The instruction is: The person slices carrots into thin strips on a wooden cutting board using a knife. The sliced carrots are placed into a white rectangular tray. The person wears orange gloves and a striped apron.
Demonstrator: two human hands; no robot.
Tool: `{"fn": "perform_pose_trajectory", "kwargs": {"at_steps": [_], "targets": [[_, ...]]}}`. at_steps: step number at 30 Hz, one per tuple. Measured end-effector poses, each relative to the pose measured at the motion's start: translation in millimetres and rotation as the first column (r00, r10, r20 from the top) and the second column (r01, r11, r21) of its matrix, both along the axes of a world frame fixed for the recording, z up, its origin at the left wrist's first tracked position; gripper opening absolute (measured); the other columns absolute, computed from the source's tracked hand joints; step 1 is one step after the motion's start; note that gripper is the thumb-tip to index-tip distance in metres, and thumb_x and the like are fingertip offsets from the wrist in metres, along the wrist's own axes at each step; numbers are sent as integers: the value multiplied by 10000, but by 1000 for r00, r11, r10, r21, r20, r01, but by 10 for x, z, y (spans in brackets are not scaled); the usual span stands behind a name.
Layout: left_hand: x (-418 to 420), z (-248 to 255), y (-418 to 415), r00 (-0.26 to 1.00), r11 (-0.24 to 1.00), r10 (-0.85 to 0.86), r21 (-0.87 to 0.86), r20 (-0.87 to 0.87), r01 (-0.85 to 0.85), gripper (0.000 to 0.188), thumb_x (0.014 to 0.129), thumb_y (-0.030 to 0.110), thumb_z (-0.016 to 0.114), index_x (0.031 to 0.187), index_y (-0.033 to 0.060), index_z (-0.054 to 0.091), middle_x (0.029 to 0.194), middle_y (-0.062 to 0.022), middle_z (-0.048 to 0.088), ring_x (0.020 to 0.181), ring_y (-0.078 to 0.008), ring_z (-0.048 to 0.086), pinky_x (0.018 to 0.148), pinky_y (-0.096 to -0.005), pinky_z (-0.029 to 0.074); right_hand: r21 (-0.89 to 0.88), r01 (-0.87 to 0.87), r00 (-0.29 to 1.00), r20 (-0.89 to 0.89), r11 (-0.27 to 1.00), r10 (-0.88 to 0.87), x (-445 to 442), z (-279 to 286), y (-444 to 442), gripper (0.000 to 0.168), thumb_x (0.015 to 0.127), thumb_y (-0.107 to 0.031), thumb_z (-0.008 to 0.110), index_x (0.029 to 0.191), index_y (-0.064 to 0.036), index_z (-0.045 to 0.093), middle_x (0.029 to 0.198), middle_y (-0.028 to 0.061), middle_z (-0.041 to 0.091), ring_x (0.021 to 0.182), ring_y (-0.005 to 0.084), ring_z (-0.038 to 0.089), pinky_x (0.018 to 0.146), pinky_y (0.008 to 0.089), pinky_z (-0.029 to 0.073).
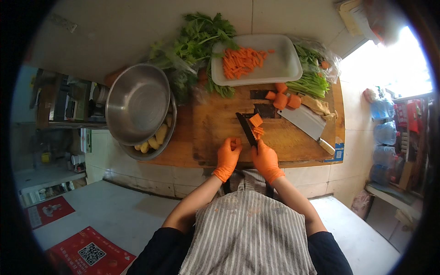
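Note:
My right hand (265,158), in an orange glove, is closed round the handle of a dark crinkle-cut knife (246,129), its blade angled up and left over the wooden cutting board (220,120). A carrot piece (235,143) sits in the fingers of my gloved left hand (228,155), at the board's near edge. Just right of the blade lie a flat-cut carrot block (255,120) and some ridged carrot pieces (257,132). Thicker carrot chunks (280,101) rest farther back. Cut carrot sticks (242,62) lie in a white plastic tray (295,74) behind the board.
A cleaver (302,122) lies on the board's right side beside a tan cloth (318,107). Celery stalks (309,84) and leafy celery (202,37) flank the tray. On the left, a steel bowl (137,103) rests over another holding peeled potato-like pieces (161,134).

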State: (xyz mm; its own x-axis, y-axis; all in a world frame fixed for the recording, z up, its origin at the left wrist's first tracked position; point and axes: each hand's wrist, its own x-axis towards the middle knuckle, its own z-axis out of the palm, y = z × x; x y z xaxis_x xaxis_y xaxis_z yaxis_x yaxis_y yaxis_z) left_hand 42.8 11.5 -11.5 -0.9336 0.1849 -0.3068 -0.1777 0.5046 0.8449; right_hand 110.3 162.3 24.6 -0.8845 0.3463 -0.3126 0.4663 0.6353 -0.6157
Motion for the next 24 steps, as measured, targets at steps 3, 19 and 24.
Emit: {"fn": "perform_pose_trajectory", "kwargs": {"at_steps": [3, 19, 24], "targets": [[45, 0, 169, 998, 995, 56, -82, 7, -55, 300, 854, 189, 772, 1095, 50, 660, 822, -104, 697, 766, -261, 696, 727, -382, 548, 26, -12, 1000, 23, 1000, 12, -1, -2, 42, 252, 979, -267, 570, 998, -16, 580, 853, 258, 700, 775, 488, 666, 694, 588, 525], [-9, 21, 199, 921, 976, -112, -217, -372, 31, 235, 854, 153, 729, 1021, 44, 604, 1081, -172, 578, 931, -406, 634, 797, -459, 539, 32, 64, 998, 27, 997, -65, 23, -57, -29, 251, 999, -276, 563, 975, -27, 562, 816, 273, 687, 765, 503, 661, 680, 590, 525], [-5, 144, 51, 931, 945, -144, -327, -335, 28, 277, 839, 241, 772, 988, 65, 618, 1024, -147, 612, 858, -390, 650, 735, -469, 543, 32, 67, 997, 26, 997, -68, 25, -47, -22, 249, 999, -273, 565, 973, -25, 560, 819, 273, 689, 763, 504, 660, 675, 588, 526]]}}
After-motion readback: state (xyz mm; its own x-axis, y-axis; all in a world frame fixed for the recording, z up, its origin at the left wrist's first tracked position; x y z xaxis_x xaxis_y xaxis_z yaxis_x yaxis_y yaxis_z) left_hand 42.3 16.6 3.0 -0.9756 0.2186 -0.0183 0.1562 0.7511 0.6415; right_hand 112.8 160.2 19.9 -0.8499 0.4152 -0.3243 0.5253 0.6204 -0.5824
